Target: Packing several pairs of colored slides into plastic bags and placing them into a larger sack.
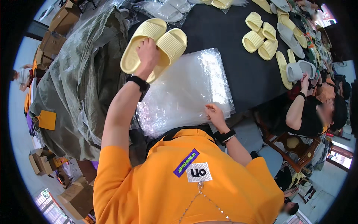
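Observation:
My left hand (148, 56) is closed on a pair of pale yellow slides (173, 46), held side by side over the far left corner of a stack of clear plastic bags (175, 93). Its fingers reach into the foot opening of the left slide, under the ribbed strap. The bags lie flat in front of me, shiny and slightly wrinkled. At their near right side, my right hand (216, 115) has thumb and fingers pinched together on the film. How many layers it grips cannot be made out.
Pale yellow slides (261, 35) lie on the dark table (223, 33), right of the bags. Bagged slides (164, 11) lie at the far edge. Grey-green sheeting (85, 74) heaps up on the left. At right, a co-worker's hand (305, 82) touches white slides (294, 72).

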Demonstrator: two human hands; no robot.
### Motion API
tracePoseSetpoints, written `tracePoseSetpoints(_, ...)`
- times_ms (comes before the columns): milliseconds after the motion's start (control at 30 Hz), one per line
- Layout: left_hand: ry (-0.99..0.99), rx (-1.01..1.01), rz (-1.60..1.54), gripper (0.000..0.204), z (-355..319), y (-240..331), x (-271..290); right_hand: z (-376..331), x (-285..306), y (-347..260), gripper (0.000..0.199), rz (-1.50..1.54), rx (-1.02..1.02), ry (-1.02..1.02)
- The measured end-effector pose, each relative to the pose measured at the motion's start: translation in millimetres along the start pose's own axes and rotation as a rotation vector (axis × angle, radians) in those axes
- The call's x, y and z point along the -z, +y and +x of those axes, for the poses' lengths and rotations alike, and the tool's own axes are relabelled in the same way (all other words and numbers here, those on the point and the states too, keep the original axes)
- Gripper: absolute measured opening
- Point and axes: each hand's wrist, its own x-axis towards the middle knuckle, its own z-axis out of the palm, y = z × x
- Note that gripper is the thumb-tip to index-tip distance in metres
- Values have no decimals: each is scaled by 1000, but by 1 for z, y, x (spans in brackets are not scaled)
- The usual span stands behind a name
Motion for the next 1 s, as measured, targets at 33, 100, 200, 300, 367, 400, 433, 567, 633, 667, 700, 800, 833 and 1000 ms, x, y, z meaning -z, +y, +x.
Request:
tracePoseSetpoints(33,31,-48,-29,24,-4,-4,12,0,2,-3,26,-14,9,-11)
tracePoseSetpoints(100,-53,-139,-103,26,-22,1,37,2,5,-8,27,-65,12,33)
tracePoseSetpoints(200,-267,-290,-161,24,-97,34,46,8,7,-16,26,-129,37,63)
tracePoseSetpoints(300,-223,-425,-252,24,-179,38,5,24,14,5,26,-277,387,195)
tracePoseSetpoints(367,-209,-279,-211,26,-196,4,-17,20,18,-7,26,-209,211,142)
tracePoseSetpoints(400,-280,-137,-162,25,-195,-18,-23,18,19,-11,26,-240,225,139)
tracePoseSetpoints(433,-352,6,-110,25,-191,-45,-29,15,20,-12,25,-270,236,135)
tracePoseSetpoints(567,-196,288,-2,22,-171,-127,-4,12,22,-20,27,-458,466,134)
tracePoseSetpoints(633,-14,250,-6,22,-165,-137,21,2,22,-47,29,-453,492,93)
tracePoseSetpoints(667,22,246,-145,21,-157,-134,31,-4,25,-58,30,-456,499,78)
tracePoseSetpoints(700,54,230,-222,21,-153,-128,39,-7,27,-64,32,-447,488,80)
tracePoseSetpoints(800,134,183,-351,18,-143,-93,62,-1,40,-63,37,-430,517,108)
tracePoseSetpoints(833,125,139,-335,14,-145,-91,52,4,43,-59,39,-438,503,105)
tracePoseSetpoints(1000,-19,-165,-432,14,-160,16,69,16,52,-30,50,-469,430,78)
